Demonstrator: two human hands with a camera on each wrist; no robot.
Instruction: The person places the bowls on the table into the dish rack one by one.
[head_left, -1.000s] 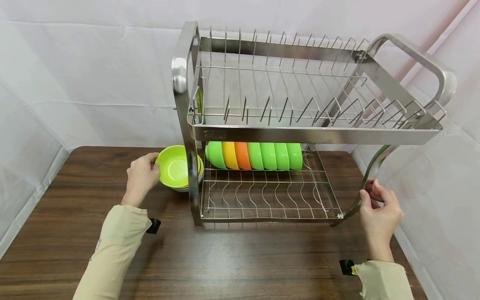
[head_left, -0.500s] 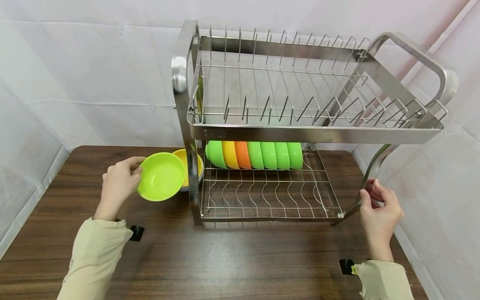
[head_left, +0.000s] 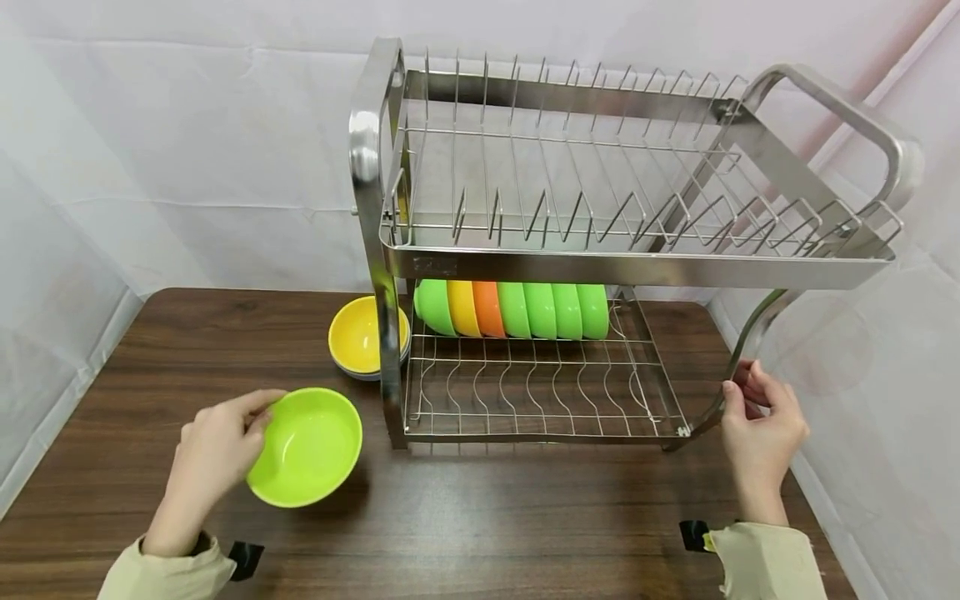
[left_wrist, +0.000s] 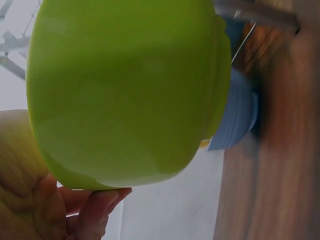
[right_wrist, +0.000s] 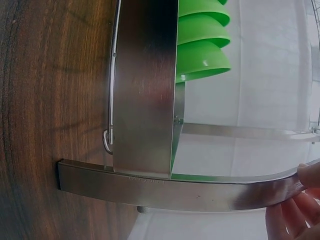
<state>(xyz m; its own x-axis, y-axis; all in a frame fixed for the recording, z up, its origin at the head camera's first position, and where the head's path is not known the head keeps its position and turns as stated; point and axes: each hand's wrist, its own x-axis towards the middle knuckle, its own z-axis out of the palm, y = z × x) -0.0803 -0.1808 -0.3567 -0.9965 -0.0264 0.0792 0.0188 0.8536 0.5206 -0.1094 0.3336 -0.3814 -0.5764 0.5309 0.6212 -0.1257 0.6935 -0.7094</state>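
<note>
A lime-green bowl (head_left: 306, 447) hangs above the table in front of the rack's left side, its inside turned up toward the head camera. My left hand (head_left: 217, 454) pinches its left rim between thumb and fingers; in the left wrist view the bowl's outer wall (left_wrist: 125, 95) fills much of the picture. With thumb and fingers, my right hand (head_left: 763, 429) grips the right front leg (head_left: 738, 358) of the steel dish rack (head_left: 637, 270). Beside the rack's left leg sits a yellow bowl (head_left: 354, 335) stacked in a blue-grey bowl (left_wrist: 239, 112).
On the rack's lower tier (head_left: 525, 435), a row of nested bowls stands on edge: several green bowls (head_left: 540, 311), a yellow one (head_left: 463, 309) and an orange one (head_left: 489, 309). Above is a wire upper tier (head_left: 555, 179). White sheeting (head_left: 225, 167) hangs behind the brown table (head_left: 480, 525).
My left hand has lifted the lime-green bowl off the stack and carried it left and toward me, uncovering the yellow bowl. The right hand keeps its grip on the rack leg.
</note>
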